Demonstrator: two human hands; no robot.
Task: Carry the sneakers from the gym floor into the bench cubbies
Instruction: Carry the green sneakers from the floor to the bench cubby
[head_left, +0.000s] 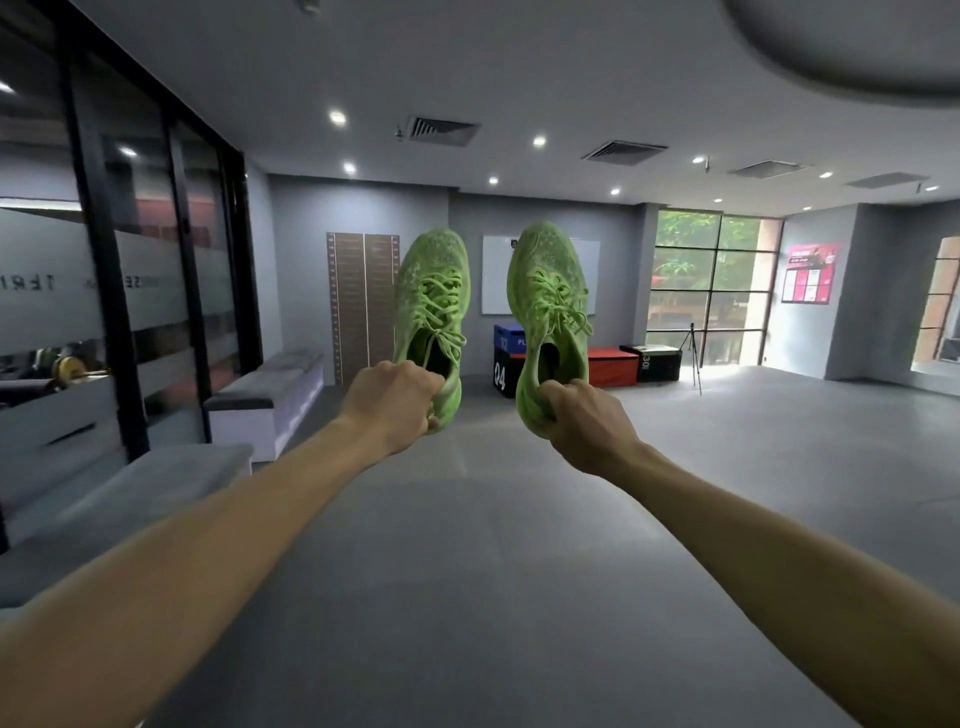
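Lime-green knit sneakers hung in the air before me, toes up: my left hand (390, 400) clenched the left sneaker (431, 301) by its heel, my right hand (587, 426) clenched the right sneaker (548, 306) likewise, above the grey gym floor (467, 545).

- My left hand (393, 400) is bare: no glove, ring or wristband on the side facing me, knuckles rounded.
- My right hand (586, 425) is bare too, nothing worn at the wrist.
- My left forearm (208, 535) comes into view from about 8 o'clock, with no sleeve, watch or strap along it.
- My right forearm (769, 540) comes in from about 4 o'clock, likewise sleeveless all the way to the frame edge.
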